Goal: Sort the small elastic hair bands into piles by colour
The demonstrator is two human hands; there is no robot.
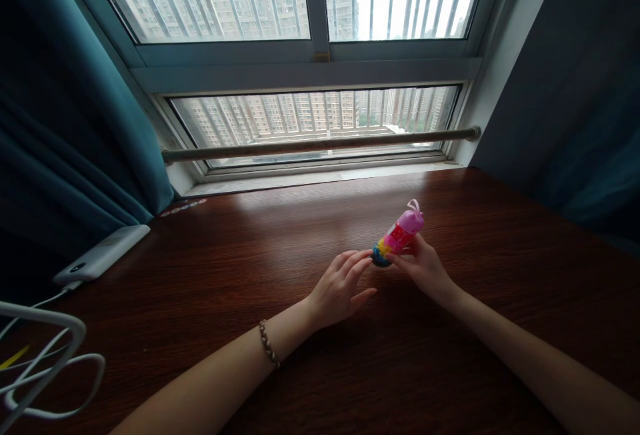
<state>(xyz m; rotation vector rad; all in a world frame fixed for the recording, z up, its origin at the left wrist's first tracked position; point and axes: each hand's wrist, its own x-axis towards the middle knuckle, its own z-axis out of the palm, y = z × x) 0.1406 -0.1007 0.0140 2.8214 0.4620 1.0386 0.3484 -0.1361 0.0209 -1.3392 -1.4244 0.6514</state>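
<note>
R hand (427, 267) pinches pink-capped tube (399, 234); L hand (340, 290) loosely open at tube's base; open wood tabletop (250, 242) around tube.

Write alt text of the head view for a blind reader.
A person's right hand holds a tilted, pink-topped cylindrical container, red, yellow and blue lower down, at a reddish-brown wooden table; the left hand is at the container's blue end. Beyond is a grey-framed window.

White device (104, 254) on brown table (210, 282)
</note>
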